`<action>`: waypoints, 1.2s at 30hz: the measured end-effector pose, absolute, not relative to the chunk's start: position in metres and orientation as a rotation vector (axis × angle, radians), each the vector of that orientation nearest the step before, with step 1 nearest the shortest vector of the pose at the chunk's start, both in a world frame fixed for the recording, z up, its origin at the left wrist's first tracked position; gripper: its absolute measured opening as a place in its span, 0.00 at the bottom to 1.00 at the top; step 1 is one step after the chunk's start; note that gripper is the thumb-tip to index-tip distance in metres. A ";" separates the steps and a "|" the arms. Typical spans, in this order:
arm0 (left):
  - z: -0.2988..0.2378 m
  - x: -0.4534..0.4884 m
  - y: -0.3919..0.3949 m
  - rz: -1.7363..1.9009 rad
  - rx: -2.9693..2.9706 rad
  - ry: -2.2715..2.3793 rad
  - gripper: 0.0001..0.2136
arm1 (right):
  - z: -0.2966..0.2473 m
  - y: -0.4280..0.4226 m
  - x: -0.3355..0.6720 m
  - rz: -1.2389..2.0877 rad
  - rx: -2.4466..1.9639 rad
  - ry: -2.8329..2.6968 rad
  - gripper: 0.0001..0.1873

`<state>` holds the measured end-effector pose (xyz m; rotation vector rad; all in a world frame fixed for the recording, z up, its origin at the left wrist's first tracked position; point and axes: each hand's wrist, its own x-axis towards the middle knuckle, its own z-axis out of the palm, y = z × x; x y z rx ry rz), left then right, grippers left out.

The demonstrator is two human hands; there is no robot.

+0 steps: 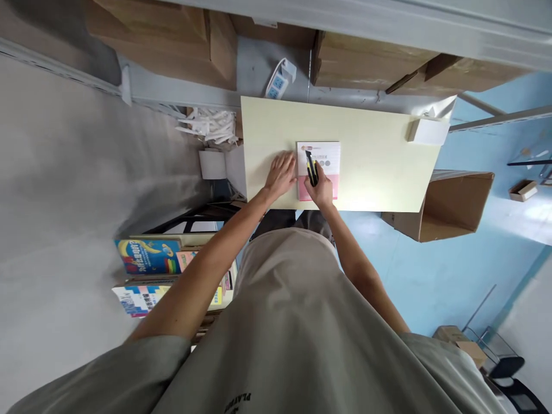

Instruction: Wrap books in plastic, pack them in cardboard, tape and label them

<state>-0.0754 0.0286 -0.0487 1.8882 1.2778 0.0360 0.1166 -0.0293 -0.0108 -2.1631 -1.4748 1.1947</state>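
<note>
A book or stack of booklets (pixel 318 149) with a white and pink cover lies flat on the pale yellow tabletop (pixel 379 167). My left hand (pixel 281 174) rests flat against its left edge, fingers stretched out. Over the cover, my right hand (pixel 321 187) is wrapped round a black and yellow utility knife (pixel 311 169), which points up and slightly left. Whether the knife's tip touches the cover I cannot tell.
A white box (pixel 428 131) sits at the table's right end. Behind the table are a power strip (pixel 280 79) and cardboard boxes (pixel 366 60). An open carton (pixel 457 207) stands to the right. Picture books (pixel 149 257) lie at the lower left.
</note>
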 end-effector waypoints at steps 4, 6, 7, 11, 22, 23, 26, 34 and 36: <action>-0.051 -0.091 0.044 0.041 1.912 1.237 0.41 | -0.026 0.006 0.095 1.239 -2.215 -1.599 0.43; -0.052 -0.095 0.051 0.039 1.922 1.214 0.40 | -0.028 0.019 0.088 1.236 -2.279 -1.676 0.43; -0.052 -0.096 0.053 0.028 1.931 1.205 0.40 | -0.028 0.024 0.085 1.235 -2.309 -1.718 0.42; -0.051 -0.098 0.058 -0.071 1.988 1.166 0.43 | -0.021 0.030 0.078 1.232 -2.399 -1.868 0.40; -0.050 -0.094 0.062 -0.093 2.041 1.147 0.49 | -0.031 0.031 0.067 1.207 -2.420 -1.981 0.41; -0.050 -0.093 0.063 -0.097 2.041 1.149 0.49 | -0.033 0.032 0.066 1.206 -2.426 -1.981 0.41; -0.049 -0.091 0.064 -0.121 2.038 1.154 0.49 | -0.035 0.033 0.064 1.197 -2.449 -1.983 0.41; -0.052 -0.091 0.066 -0.080 2.023 1.142 0.51 | -0.026 0.030 0.059 1.184 -2.478 -2.064 0.40; -0.051 -0.091 0.067 -0.114 2.021 1.141 0.51 | -0.024 0.029 0.059 1.184 -2.468 -2.072 0.41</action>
